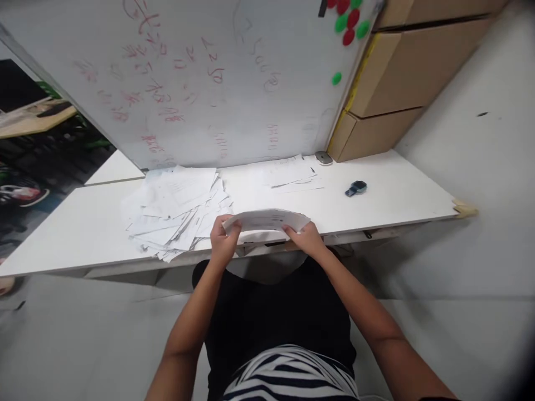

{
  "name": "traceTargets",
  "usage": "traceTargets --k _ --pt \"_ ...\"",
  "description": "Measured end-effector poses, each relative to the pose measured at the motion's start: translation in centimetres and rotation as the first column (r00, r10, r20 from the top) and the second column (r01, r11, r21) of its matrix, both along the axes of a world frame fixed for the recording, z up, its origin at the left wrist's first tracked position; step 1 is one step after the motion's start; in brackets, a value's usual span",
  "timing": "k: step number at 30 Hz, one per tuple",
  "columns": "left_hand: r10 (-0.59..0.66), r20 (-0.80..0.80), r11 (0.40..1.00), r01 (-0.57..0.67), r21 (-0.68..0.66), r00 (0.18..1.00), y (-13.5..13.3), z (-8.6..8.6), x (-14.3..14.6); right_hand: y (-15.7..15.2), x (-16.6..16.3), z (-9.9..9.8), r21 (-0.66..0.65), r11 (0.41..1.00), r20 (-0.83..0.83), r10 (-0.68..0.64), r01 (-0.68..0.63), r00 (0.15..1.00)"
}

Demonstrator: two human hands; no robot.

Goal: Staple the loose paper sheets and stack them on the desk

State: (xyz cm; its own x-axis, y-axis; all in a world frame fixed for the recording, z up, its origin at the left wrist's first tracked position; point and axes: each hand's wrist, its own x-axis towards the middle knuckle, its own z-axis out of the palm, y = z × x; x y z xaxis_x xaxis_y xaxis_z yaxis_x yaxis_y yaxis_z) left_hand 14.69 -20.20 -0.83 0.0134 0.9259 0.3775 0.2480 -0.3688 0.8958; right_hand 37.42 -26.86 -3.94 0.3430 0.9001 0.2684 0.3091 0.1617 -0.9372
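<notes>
Between my two hands is a stack of paper sheets [267, 218], bowed upward in the middle at the desk's front edge. My left hand [223, 239] is closed on its left end, thumb on the near face. At the right end my right hand [305, 236] pinches the sheets in the same way. Faint printing shows on the paper; how many sheets there are I cannot tell. Left of my left hand spreads a messy pile of loose papers [179, 206]. A few flat sheets [292, 171] lie beyond my hands, near the whiteboard.
The white desk [83, 223] runs across the view. Behind it stands a whiteboard [188, 83] with red writing and round magnets [348, 37]. Cardboard boxes [401, 72] are stacked at the back right. A wristwatch [356, 188] and a grey computer mouse [323, 158] rest on the desk.
</notes>
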Motion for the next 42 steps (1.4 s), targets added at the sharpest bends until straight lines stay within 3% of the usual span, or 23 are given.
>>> traceTargets --k 3,6,9,13,17,21,23,26,30,33,37,40,42 --pt "-0.18 -0.114 0.982 0.172 -0.076 0.977 0.4 -0.1 -0.2 -0.5 -0.1 0.6 -0.006 1.0 -0.002 0.007 -0.007 1.0" --pt "-0.319 -0.089 0.927 0.292 -0.235 0.943 0.7 -0.5 0.0 -0.6 -0.8 1.3 -0.017 0.998 -0.047 0.053 -0.054 0.997" --pt "-0.301 -0.015 0.899 0.279 -0.337 0.954 0.7 -1.1 0.5 -0.3 -1.4 1.1 -0.063 0.996 -0.189 0.053 -0.066 0.981" --pt "-0.253 -0.101 0.92 0.208 -0.332 0.962 -0.1 -1.5 0.7 -0.5 -2.0 0.3 -0.155 0.983 -0.339 -0.148 0.1 0.929" --pt "-0.272 -0.155 0.93 0.218 -0.297 0.95 -0.7 -1.5 0.0 -1.7 -3.0 0.0 -0.137 0.975 -0.283 -0.21 0.177 0.936" --pt "-0.321 -0.04 0.883 0.284 -0.375 0.946 -0.8 -1.2 -0.9 -3.0 -3.6 -0.2 -0.104 0.983 -0.186 -0.168 0.15 0.968" --pt "-0.344 0.028 0.874 0.331 -0.354 0.938 -0.7 -1.1 -1.3 -3.1 -3.8 -0.4 -0.056 0.989 -0.163 -0.141 0.134 0.976" --pt "-0.291 0.061 0.9 0.295 -0.323 0.955 -0.5 -1.2 -1.3 -2.6 -4.3 -1.0 0.001 0.994 -0.141 -0.112 0.113 0.984" --pt "-0.32 -0.023 0.894 0.294 -0.337 0.947 -0.9 -1.6 -1.0 -2.8 -5.0 -2.5 -0.053 0.98 -0.18 -0.199 0.193 0.963" --pt "-0.373 -0.091 0.881 0.322 -0.348 0.923 -1.9 -1.7 -0.9 -5.2 -4.6 -3.5 -0.125 0.96 -0.189 -0.269 0.249 0.944" --pt "-0.364 -0.108 0.903 0.322 -0.286 0.925 -1.9 -0.9 -0.4 -9.1 -2.6 -3.8 -0.327 0.892 -0.353 -0.422 0.313 0.835" --pt "-0.28 -0.145 0.957 0.265 -0.115 0.949 0.3 0.3 1.0 -10.8 -0.4 -3.8 -0.389 0.878 -0.539 -0.463 0.28 0.704" --pt "-0.235 -0.261 0.97 0.242 -0.006 0.936 2.5 0.9 2.4 -11.2 1.2 -3.8 -0.432 0.862 -0.569 -0.488 0.264 0.662"
